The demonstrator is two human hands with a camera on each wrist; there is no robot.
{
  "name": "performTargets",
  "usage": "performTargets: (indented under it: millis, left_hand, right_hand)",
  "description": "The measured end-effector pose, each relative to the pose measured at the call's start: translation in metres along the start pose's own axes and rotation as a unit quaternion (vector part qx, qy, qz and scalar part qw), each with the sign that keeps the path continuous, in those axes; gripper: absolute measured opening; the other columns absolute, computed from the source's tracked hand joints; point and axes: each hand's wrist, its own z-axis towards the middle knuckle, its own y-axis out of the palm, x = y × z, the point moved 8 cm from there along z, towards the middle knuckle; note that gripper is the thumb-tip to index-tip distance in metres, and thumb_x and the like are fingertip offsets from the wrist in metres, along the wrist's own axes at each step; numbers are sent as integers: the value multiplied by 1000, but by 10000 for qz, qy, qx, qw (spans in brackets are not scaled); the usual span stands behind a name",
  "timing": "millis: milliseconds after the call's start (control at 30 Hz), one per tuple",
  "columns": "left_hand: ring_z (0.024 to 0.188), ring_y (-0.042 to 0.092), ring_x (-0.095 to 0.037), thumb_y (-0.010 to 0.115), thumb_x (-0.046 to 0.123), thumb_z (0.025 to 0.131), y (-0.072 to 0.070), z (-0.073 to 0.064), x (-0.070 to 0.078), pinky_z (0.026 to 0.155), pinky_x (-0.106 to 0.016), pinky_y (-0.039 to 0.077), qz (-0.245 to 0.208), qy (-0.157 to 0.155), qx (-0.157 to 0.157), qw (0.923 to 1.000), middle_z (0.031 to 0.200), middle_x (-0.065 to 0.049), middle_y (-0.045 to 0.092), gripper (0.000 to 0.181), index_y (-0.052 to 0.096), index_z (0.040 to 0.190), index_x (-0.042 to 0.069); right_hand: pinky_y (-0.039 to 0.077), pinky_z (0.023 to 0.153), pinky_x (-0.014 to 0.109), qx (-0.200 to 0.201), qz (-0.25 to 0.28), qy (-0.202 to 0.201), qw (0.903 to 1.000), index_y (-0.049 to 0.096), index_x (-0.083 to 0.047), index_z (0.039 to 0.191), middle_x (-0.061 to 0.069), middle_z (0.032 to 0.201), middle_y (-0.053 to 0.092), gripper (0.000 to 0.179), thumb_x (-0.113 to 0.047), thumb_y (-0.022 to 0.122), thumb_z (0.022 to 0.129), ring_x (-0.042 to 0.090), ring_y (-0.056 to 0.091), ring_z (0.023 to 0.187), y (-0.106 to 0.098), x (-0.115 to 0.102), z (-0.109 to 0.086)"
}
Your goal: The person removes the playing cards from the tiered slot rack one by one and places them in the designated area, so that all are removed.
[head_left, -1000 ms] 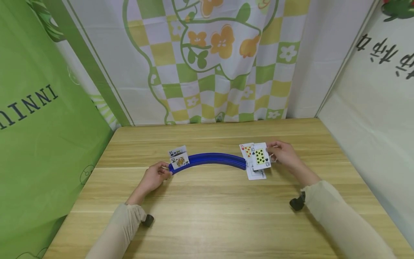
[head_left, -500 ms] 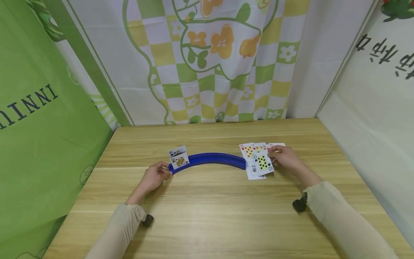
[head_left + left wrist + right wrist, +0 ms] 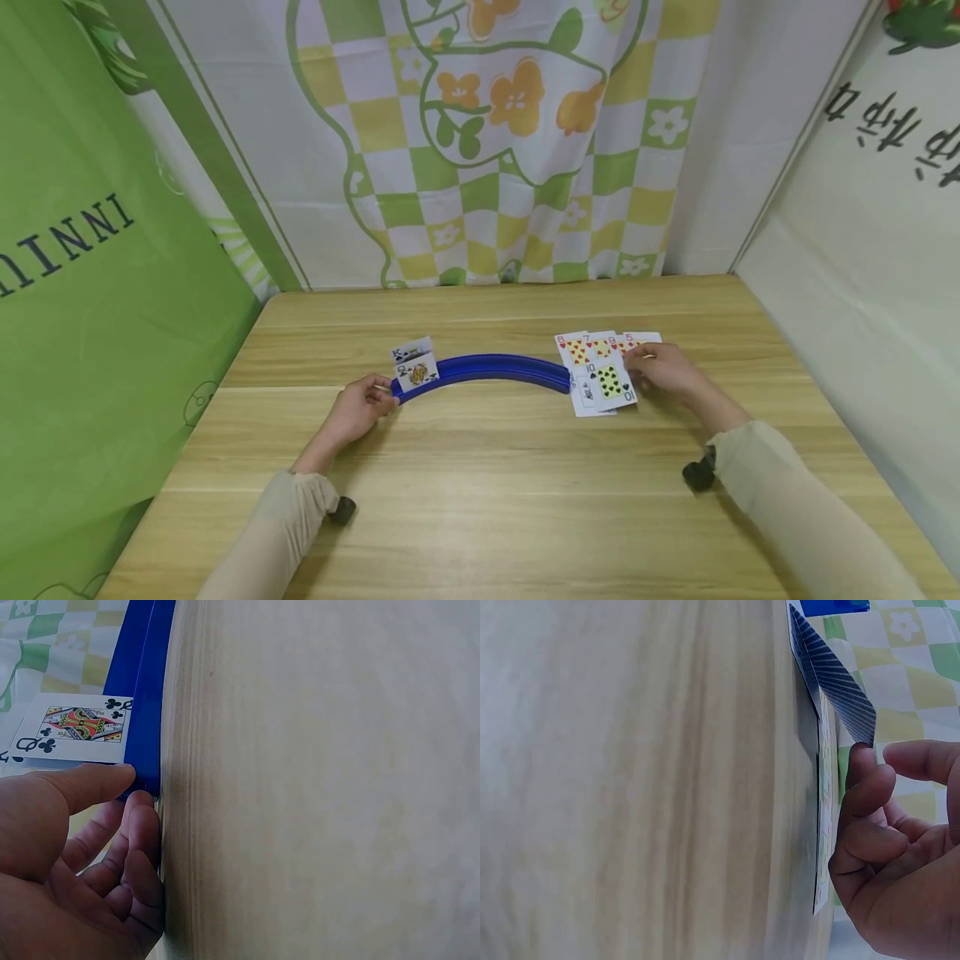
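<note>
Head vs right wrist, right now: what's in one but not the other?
Only head: left hand gripping the rack's left end, the king and queen standing there, and the printed face of the ten.

Only right wrist: the ten's striped back.

Both: right hand at the ten's edge, rack's right end, table, checkered curtain.

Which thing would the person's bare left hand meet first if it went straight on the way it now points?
The curved, glossy blue card holder, at its left end: the bare left hand points toward it and seems to touch it now, though exact depth is hard to judge.
</note>
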Motion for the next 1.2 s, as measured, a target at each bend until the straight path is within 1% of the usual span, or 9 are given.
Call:
performTargets:
  millis: [167, 300, 400, 600, 700, 833, 933, 1067, 1200]
  left_hand:
    - [80, 64, -17, 70, 10, 91, 0, -1, 0, 67, -27, 52, 1, 9, 12, 10000, 95, -15, 72, 28, 63, 117, 0]
    - [80, 64, -17, 69, 10, 92, -1, -1, 0, 66, -26, 52, 3, -1, -18, 10000, 96, -15, 72, 28, 62, 117, -1]
    - [80, 64, -17, 69, 10, 92, -1, -1, 0, 67, -27, 52, -16, -20, -19, 10000, 96, -14, 72, 29, 62, 118, 0]
    - [80, 64, -17, 69, 12, 92, 0, 0, -2, 67, -27, 52, 3, -61, -43, 10000, 97, -13, 72, 30, 62, 119, 0]
    - [79, 64, -16, 69, 12, 92, 0, 1, -2, 67, -27, 52, 14, -69, -37, 10000, 96, -13, 72, 30, 62, 119, 1]
    - [78, 64, -17, 70, 12, 92, 0, 1, -2, 67, -28, 52, 10, -61, -32, 10000, 95, -13, 72, 30, 62, 119, 1]
    - [79, 64, -16, 69, 12, 92, 0, 1, -2, 67, -28, 52, 26, -50, -41, 10000, 96, -13, 72, 30, 62, 119, 1]
    - [80, 64, -17, 69, 12, 92, 0, 0, -3, 67, -28, 52, 34, -50, -67, 10000, 96, -13, 72, 30, 62, 120, 1]
    - [81, 64, -17, 69, 12, 92, 0, 1, -3, 68, -28, 52, 32, -67, -61, 10000, 97, -13, 72, 31, 62, 120, 1]
  right_hand:
    - [51, 63, 25, 4, 23, 13, 10000, 57, 11, 126, 17, 99, 72, 37, -14, 52, 99, 10, 59, 68, -3, 2, -2]
    - [50, 59, 23, 3, 105, 51, 9999, 57, 10, 126, 13, 94, 73, 36, -13, 52, 99, 8, 58, 64, -4, 3, -3]
    - [48, 57, 23, -45, 113, 73, 9999, 57, 9, 126, 12, 96, 73, 36, -15, 51, 100, 8, 59, 64, -2, 0, -4]
    - [48, 57, 25, -163, 78, 76, 9998, 57, 5, 127, 16, 104, 71, 35, -19, 50, 102, 11, 60, 71, 5, -11, -5]
    - [47, 57, 26, -206, 56, -8, 9998, 56, 4, 128, 18, 106, 69, 36, -21, 48, 104, 14, 60, 71, 8, -19, -5]
    - [45, 57, 29, -272, 148, -61, 9995, 56, 3, 128, 19, 109, 67, 36, -22, 46, 105, 18, 60, 78, 14, -26, -4]
    - [42, 54, 29, -219, 191, -57, 9996, 58, 1, 127, 17, 107, 67, 34, -22, 45, 105, 20, 59, 82, 17, -29, -1]
    - [40, 51, 28, -123, 211, -171, 9996, 59, 1, 128, 19, 106, 67, 35, -22, 46, 105, 22, 60, 79, 19, -35, 1]
    - [40, 51, 28, -110, 342, -273, 9990, 58, 2, 129, 21, 107, 65, 37, -23, 46, 105, 19, 59, 75, 21, -43, 1]
